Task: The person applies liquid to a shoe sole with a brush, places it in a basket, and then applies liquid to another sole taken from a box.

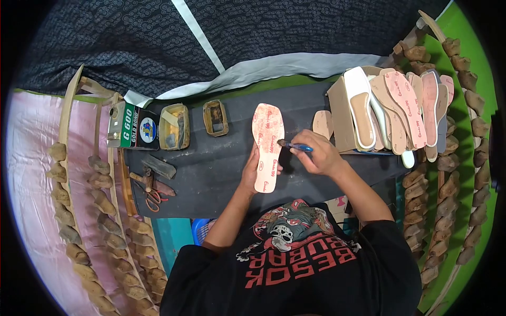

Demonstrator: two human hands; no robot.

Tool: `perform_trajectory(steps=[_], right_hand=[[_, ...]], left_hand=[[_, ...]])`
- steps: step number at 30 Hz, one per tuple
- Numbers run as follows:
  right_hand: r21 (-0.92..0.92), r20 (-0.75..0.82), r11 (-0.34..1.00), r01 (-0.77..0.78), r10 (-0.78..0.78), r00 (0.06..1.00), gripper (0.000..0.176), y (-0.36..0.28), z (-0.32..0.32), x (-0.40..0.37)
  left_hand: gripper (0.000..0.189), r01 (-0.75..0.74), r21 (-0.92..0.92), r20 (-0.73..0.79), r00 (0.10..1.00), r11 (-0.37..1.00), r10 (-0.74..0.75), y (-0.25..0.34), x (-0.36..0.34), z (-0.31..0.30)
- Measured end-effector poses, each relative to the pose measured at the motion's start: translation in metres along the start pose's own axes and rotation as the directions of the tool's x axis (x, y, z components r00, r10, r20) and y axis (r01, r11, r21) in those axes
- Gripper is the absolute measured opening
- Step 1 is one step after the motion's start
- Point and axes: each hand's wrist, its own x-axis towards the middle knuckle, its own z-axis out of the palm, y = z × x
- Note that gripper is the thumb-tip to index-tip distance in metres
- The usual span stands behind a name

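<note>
My left hand is closed around the lower half of a pale insole with red printing, held up over the dark table. Its upper part looks pinkish and damp. In my right hand is a small brush with a blue handle, gripped between the fingers. The bristles meet the insole's right edge, around the middle of its length. Just beyond my right hand, a loose insole piece lies beside a cardboard box.
The cardboard box on the right holds several insoles. At left stand a glue can and two cut-open containers. Scissors and a hammer lie at the table's left. Racks of shoe lasts flank both sides.
</note>
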Motion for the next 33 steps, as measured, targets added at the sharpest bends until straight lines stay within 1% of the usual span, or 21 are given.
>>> perform_trajectory(steps=[4,5,8,9,10,12,14,16,19,22,24,26,27,29,32,33], right_hand=[[-0.002,-0.135,0.996,-0.088,0.086,0.987,0.021,0.012,-0.002,-0.001],[-0.005,-0.151,0.995,-0.102,0.100,0.983,0.023,0.012,-0.002,0.000],[-0.049,-0.113,0.995,-0.083,0.077,0.991,0.025,-0.003,0.001,0.001],[-0.035,-0.099,0.997,-0.062,0.059,0.993,0.026,-0.009,0.006,-0.002],[-0.024,-0.087,1.000,-0.007,0.005,0.996,0.025,-0.015,0.014,-0.004],[0.059,-0.006,0.998,0.008,-0.008,1.000,0.028,-0.026,0.022,-0.007],[0.022,-0.045,1.000,-0.006,0.007,0.999,0.028,-0.020,0.022,-0.007],[-0.010,-0.094,0.999,-0.031,0.030,0.995,0.028,-0.012,0.019,-0.006],[-0.023,-0.165,0.998,-0.061,0.056,0.985,0.027,-0.003,0.013,0.000],[-0.019,-0.055,0.999,-0.037,0.036,0.998,0.028,-0.013,0.018,-0.002],[0.008,-0.028,1.000,0.009,-0.009,1.000,0.031,-0.021,0.029,-0.008],[0.039,-0.007,0.999,0.030,-0.030,1.000,0.029,-0.026,0.035,-0.009],[0.034,-0.030,0.999,0.009,-0.008,1.000,0.028,-0.024,0.035,-0.010],[0.025,-0.077,0.999,-0.032,0.034,0.996,0.027,-0.013,0.035,-0.009],[0.001,-0.123,0.993,-0.117,0.116,0.986,0.028,0.001,0.026,-0.003],[-0.011,-0.135,0.993,-0.114,0.112,0.985,0.028,0.003,0.025,0.001]], left_hand=[[0.063,0.008,-0.020,0.030,1.000,1.000,-0.008,0.002,0.002,0.001],[0.062,0.004,-0.021,0.036,0.999,1.000,-0.003,0.002,0.003,0.002],[0.059,-0.001,-0.046,0.046,0.999,0.999,0.003,0.002,0.004,0.004],[0.058,-0.002,-0.071,0.040,0.999,0.997,0.005,0.000,0.005,0.002],[0.057,-0.005,-0.095,0.033,0.999,0.995,0.008,0.000,0.006,0.002],[0.056,-0.034,-0.170,-0.016,0.999,0.985,0.032,-0.001,0.010,0.007],[0.056,-0.032,-0.163,-0.011,0.999,0.986,0.030,-0.001,0.010,0.008],[0.055,0.006,-0.073,0.048,0.999,0.997,-0.003,0.001,0.005,0.005],[0.052,-0.014,-0.028,0.077,0.997,0.999,0.016,0.003,0.004,0.011],[0.057,0.011,-0.057,0.098,0.995,0.998,-0.005,0.000,0.007,0.006],[0.057,-0.027,-0.268,-0.095,0.995,0.963,0.001,-0.007,0.016,0.010],[0.058,-0.044,-0.283,-0.134,0.991,0.958,0.006,-0.009,0.017,0.012],[0.058,-0.033,-0.196,-0.075,0.997,0.980,0.018,-0.007,0.013,0.009],[0.054,0.018,-0.134,0.110,0.994,0.991,-0.003,-0.001,0.006,0.000],[0.056,0.026,-0.134,0.175,0.985,0.991,-0.002,-0.005,0.004,0.002],[0.057,0.031,-0.140,0.168,0.986,0.990,-0.007,-0.005,0.003,0.006]])
